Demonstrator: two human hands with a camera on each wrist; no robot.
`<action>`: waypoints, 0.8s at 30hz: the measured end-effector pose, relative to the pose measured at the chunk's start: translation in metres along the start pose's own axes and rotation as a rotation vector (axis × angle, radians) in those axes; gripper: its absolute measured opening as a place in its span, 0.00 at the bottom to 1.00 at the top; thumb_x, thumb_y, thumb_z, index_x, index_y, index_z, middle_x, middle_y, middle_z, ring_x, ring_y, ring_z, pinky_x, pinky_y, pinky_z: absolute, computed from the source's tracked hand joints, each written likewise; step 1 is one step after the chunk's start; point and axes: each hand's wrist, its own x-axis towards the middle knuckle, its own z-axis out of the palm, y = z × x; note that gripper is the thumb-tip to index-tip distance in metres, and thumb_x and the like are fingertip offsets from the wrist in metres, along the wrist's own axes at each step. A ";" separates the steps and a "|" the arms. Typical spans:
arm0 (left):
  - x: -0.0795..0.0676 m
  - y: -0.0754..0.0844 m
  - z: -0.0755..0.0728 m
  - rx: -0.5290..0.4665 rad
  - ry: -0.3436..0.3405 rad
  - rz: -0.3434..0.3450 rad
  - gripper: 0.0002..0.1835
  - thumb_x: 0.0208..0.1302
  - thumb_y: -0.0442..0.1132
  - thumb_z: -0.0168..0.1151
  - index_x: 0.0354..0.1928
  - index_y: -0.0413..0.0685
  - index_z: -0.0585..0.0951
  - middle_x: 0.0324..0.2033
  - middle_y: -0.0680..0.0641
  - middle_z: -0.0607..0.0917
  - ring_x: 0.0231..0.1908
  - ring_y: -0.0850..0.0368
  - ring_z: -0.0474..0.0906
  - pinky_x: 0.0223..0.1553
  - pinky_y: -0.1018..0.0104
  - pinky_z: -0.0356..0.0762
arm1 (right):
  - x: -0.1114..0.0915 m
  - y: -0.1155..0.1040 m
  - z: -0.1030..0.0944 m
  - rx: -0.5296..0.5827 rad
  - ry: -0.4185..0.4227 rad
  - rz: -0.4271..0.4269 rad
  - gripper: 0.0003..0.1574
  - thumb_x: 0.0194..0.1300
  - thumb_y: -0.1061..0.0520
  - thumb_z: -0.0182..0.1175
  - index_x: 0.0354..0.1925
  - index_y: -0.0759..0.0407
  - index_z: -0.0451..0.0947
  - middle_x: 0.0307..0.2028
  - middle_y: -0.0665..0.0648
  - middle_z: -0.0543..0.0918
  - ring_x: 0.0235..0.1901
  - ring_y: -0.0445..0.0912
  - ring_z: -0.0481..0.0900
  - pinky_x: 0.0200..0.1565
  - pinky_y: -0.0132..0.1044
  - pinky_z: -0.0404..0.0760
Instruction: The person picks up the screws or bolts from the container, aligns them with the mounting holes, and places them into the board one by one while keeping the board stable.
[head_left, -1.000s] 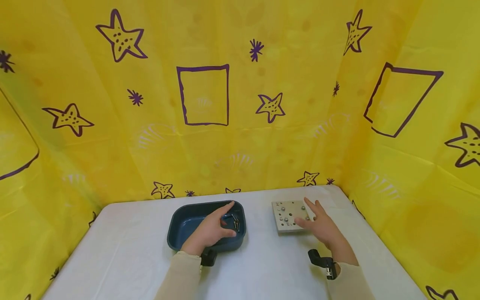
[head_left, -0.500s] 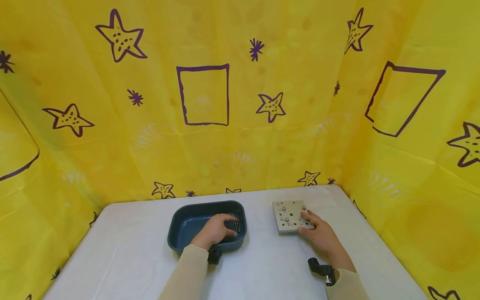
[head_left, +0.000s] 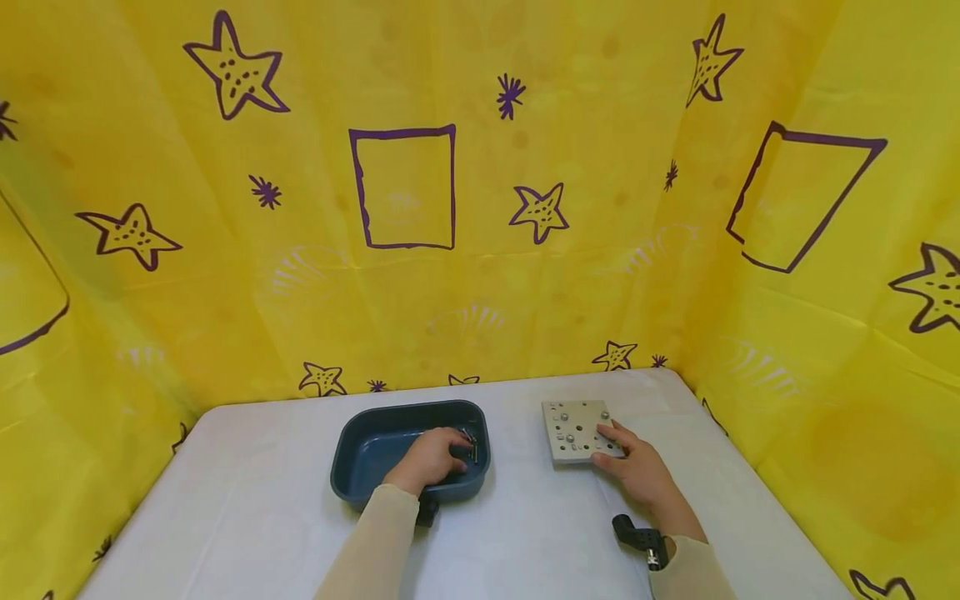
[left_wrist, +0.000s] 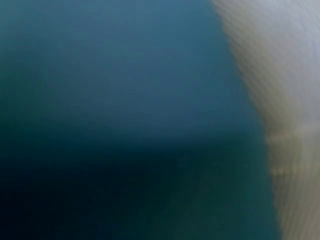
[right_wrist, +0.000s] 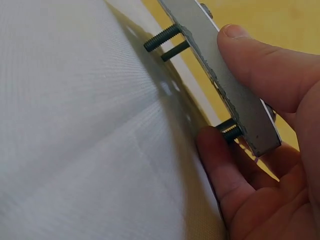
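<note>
My left hand (head_left: 431, 458) reaches into a dark blue tray (head_left: 360, 433), its fingers bent over several small dark screws (head_left: 473, 450) at the tray's right end. A gap shows between its thumb and fingers, and its fingertips are right at the screws. A pale grey, square metal plate (head_left: 577, 432) with drilled holes and several bolts lies to the right. My right hand (head_left: 637, 467) grips the plate's near right corner. In the right wrist view the thumb (right_wrist: 255, 65) lies along the plate's edge and a finger (right_wrist: 215, 150) reaches underneath, beside a bolt's threaded end (right_wrist: 232, 131).
Threaded bolt ends (right_wrist: 162, 37) stick out below the plate, holding it above the white tablecloth (head_left: 517, 533). A yellow curtain with starfish prints (head_left: 480, 317) rises behind and at both sides. Blue blur fills most of the left wrist view, beside a beige sleeve (left_wrist: 295, 190).
My left hand has lowered into the tray, its fingers bending towards the screws. My right hand has come down from above the plate and taken hold of its near right corner.
</note>
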 end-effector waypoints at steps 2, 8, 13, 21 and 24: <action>0.000 0.000 0.000 0.016 0.005 0.005 0.13 0.54 0.32 0.75 0.43 0.44 0.89 0.41 0.48 0.86 0.47 0.46 0.80 0.54 0.48 0.74 | 0.000 0.000 0.000 -0.006 0.001 -0.005 0.47 0.59 0.39 0.70 0.71 0.52 0.69 0.76 0.62 0.53 0.73 0.63 0.50 0.69 0.61 0.47; 0.001 0.002 -0.001 0.072 0.023 -0.047 0.08 0.54 0.34 0.75 0.38 0.47 0.90 0.36 0.51 0.85 0.42 0.49 0.80 0.51 0.50 0.76 | -0.002 -0.003 0.000 -0.013 0.006 -0.006 0.46 0.59 0.40 0.70 0.71 0.53 0.69 0.76 0.62 0.54 0.73 0.64 0.49 0.69 0.61 0.47; 0.001 0.005 -0.003 0.122 0.006 -0.092 0.06 0.54 0.36 0.75 0.36 0.50 0.90 0.34 0.54 0.85 0.41 0.52 0.80 0.49 0.52 0.78 | -0.002 -0.004 0.001 -0.002 0.001 0.007 0.46 0.59 0.41 0.70 0.71 0.52 0.69 0.76 0.61 0.53 0.73 0.63 0.48 0.69 0.61 0.46; 0.000 0.012 -0.007 0.157 0.003 -0.092 0.04 0.56 0.35 0.74 0.35 0.50 0.89 0.31 0.56 0.85 0.35 0.57 0.80 0.43 0.55 0.81 | -0.001 -0.004 0.001 -0.021 0.002 0.006 0.45 0.59 0.40 0.70 0.70 0.52 0.70 0.76 0.60 0.54 0.73 0.64 0.50 0.68 0.61 0.48; 0.000 0.013 -0.007 0.145 0.014 -0.112 0.06 0.58 0.35 0.73 0.38 0.49 0.88 0.33 0.54 0.84 0.35 0.56 0.78 0.44 0.54 0.80 | -0.002 -0.004 0.000 -0.017 -0.002 0.003 0.45 0.59 0.40 0.70 0.70 0.52 0.71 0.76 0.60 0.54 0.72 0.64 0.50 0.68 0.62 0.48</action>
